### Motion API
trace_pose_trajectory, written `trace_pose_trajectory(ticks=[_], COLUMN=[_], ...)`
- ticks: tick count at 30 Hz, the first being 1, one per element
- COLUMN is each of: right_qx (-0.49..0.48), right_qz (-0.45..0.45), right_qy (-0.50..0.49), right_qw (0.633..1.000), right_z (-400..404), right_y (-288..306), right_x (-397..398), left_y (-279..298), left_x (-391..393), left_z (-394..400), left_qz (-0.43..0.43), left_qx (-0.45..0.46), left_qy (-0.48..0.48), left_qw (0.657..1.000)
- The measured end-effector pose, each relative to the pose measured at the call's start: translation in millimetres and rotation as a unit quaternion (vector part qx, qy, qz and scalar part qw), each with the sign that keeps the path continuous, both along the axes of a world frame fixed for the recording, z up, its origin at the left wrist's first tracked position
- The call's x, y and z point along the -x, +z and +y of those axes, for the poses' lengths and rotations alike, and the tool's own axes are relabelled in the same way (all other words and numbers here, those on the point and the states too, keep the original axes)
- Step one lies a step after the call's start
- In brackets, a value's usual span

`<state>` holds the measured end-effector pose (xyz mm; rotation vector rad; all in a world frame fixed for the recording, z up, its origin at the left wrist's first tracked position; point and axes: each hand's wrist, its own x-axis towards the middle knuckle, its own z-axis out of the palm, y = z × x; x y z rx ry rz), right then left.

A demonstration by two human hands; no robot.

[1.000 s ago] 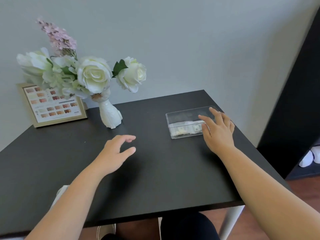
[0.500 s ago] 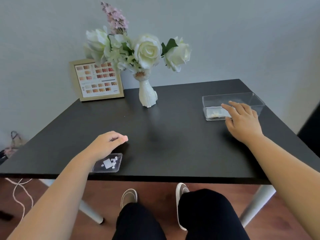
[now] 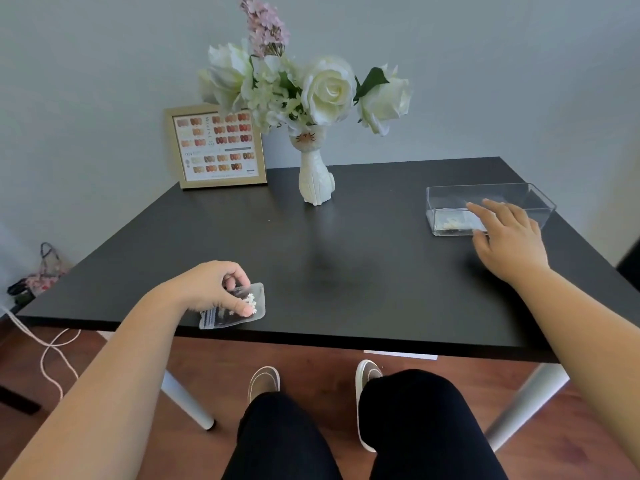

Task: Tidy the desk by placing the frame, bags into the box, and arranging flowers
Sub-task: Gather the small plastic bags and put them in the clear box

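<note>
Head view: left hand, lower left of the frame, pinches a small clear bag lying at the desk's near edge. Right hand, fingers spread and empty, rests against the clear box at right. Frame and flowers stand at the back. Step looks like bagging: next, lift the bag and carry it right into the box.
</note>
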<state>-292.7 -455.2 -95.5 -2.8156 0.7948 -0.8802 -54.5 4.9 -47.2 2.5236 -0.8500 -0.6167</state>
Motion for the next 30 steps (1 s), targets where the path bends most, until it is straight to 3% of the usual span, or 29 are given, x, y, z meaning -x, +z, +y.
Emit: trace_pose_trajectory(ticks=[10,16,21,27,30], right_qx=[-0.012,-0.019,-0.025,-0.07,-0.117], right_qz=[0.0,0.004,-0.012,-0.089,-0.126], right_qy=[0.0,0.006,0.008,-0.053,-0.082], right_qw=[1.0,1.0,1.0,0.992,0.982], right_z=[1,2,1,-4,-7], right_y=[1,4,4,4,6], right_x=[2,3,3,5,6], left_y=[-8,-5,16,44,46], left_x=[24,39,55,67,75], left_z=[-88,-165,-236,-313,-347], left_qz=[-0.011,0.003,-0.045,-0.085,-0.058], left_qx=[0.117,0.126,0.179,0.328,0.331], left_qy=[-0.044,-0.08,-0.089,-0.069,-0.105], left_qw=[0.992,0.989,0.979,0.938,0.936])
